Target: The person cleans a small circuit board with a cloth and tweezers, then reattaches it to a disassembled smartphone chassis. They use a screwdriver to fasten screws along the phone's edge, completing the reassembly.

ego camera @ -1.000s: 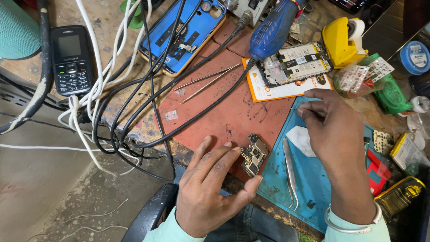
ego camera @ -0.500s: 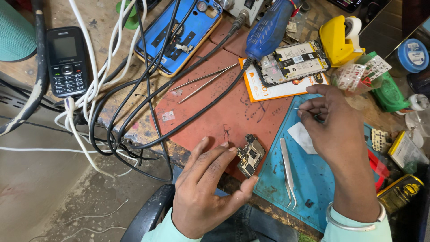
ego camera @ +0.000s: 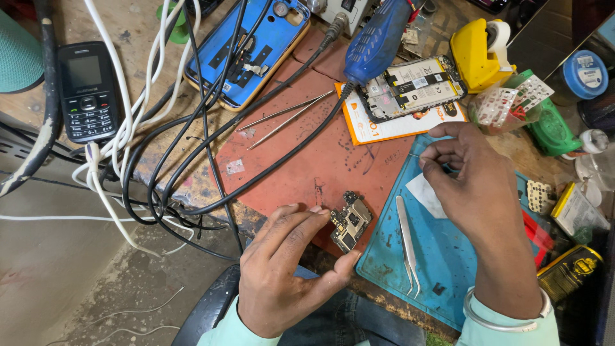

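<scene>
At lower centre, the left hand [ego camera: 285, 269] is pinching a small circuit board [ego camera: 350, 222] over the red mat [ego camera: 301, 160]. The right hand [ego camera: 477, 186], centre right, is curling its fingers, possibly around something tiny, above the blue mat [ego camera: 442, 256] beside tweezers [ego camera: 407, 247].

Cables [ego camera: 160, 160] left; bare red mat [ego camera: 301, 160] centre

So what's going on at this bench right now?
A person is at a cluttered phone repair bench. The left hand pinches a small circuit board at the edge of a red mat. The right hand hovers over a blue mat, fingers curled together near a white scrap; whether it holds anything is unclear. Tweezers lie untouched between the hands. An opened phone rests further back.
</scene>
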A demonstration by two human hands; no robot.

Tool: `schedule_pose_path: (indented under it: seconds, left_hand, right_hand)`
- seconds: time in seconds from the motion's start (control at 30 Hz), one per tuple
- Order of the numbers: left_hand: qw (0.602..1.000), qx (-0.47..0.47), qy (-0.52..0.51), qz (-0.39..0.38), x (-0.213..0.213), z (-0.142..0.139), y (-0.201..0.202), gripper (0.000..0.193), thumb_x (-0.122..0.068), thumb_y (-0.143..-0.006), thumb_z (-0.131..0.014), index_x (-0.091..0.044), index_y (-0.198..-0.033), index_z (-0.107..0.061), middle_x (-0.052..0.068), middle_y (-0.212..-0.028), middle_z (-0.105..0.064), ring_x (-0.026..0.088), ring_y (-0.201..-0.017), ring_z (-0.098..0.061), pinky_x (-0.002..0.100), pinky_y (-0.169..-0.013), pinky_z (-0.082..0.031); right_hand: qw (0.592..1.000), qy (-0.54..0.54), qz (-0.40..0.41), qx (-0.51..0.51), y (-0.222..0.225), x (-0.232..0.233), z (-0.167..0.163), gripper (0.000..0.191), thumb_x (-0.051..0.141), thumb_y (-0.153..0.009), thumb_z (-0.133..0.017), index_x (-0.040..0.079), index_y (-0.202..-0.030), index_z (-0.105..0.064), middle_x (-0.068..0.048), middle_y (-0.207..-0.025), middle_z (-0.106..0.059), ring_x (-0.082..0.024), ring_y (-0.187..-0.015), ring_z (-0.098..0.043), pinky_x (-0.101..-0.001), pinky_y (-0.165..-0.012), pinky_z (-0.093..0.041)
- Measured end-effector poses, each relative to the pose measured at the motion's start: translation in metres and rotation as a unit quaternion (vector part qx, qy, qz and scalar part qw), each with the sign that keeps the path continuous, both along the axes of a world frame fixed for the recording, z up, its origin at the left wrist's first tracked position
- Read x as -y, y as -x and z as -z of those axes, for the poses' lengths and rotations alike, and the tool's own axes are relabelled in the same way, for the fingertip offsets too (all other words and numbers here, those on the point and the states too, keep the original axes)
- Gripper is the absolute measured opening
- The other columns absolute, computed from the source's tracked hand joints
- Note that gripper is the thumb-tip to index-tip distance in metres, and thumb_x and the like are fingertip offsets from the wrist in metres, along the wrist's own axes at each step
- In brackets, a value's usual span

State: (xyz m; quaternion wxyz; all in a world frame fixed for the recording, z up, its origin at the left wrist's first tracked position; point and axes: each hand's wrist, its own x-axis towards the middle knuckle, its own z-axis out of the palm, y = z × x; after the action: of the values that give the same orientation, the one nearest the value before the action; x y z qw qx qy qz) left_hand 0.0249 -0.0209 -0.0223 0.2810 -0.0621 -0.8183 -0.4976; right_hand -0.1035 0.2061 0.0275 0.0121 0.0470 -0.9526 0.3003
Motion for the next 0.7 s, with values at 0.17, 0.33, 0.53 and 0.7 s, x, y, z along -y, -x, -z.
schedule_pose_path:
  seconds: [0.17,0.33,0.53,0.7]
  left_hand:
    - [1.0,-0.013,-0.005,0.001,0.003,0.002,0.001,0.051,-0.025,-0.071,-0.094,-0.001,-0.11,-0.071,0.012,-0.103,-0.073,0.033,-0.103,-0.072,0.042,-0.094,-0.059]
    - [1.0,-0.001,-0.003,0.004,0.002,0.003,0.0,0.052,-0.026,-0.071,-0.095,-0.001,-0.11,-0.071,0.012,-0.103,-0.074,0.033,-0.104,-0.072,0.043,-0.095,-0.058]
    - [1.0,-0.011,-0.015,0.009,0.003,0.003,-0.001,0.053,-0.024,-0.072,-0.094,0.0,-0.113,-0.071,0.013,-0.105,-0.074,0.033,-0.105,-0.073,0.044,-0.099,-0.058]
    - [0.997,-0.06,-0.038,0.011,0.001,0.003,-0.001,0.054,-0.024,-0.076,-0.092,0.0,-0.119,-0.068,0.015,-0.112,-0.073,0.033,-0.11,-0.074,0.046,-0.106,-0.057]
  right_hand:
    - [1.0,0.011,0.004,0.006,0.002,-0.003,0.003,0.041,0.0,-0.086,-0.072,0.001,-0.125,-0.059,-0.008,-0.096,-0.076,-0.014,-0.087,-0.073,-0.0297,-0.079,-0.057]
    - [1.0,-0.015,0.003,-0.014,0.003,-0.004,0.006,0.044,0.0,-0.086,-0.074,0.0,-0.127,-0.058,-0.008,-0.096,-0.076,-0.015,-0.087,-0.074,-0.03,-0.08,-0.057]
    - [0.991,0.007,-0.034,-0.126,-0.005,0.007,-0.005,0.041,-0.002,-0.088,-0.07,-0.002,-0.129,-0.064,-0.011,-0.111,-0.074,-0.016,-0.098,-0.071,-0.0302,-0.079,-0.056]
    - [0.974,0.181,-0.06,0.119,-0.028,0.012,-0.016,0.038,0.012,-0.093,-0.07,0.001,-0.129,-0.069,-0.006,-0.104,-0.081,-0.011,-0.095,-0.076,-0.0262,-0.084,-0.059]
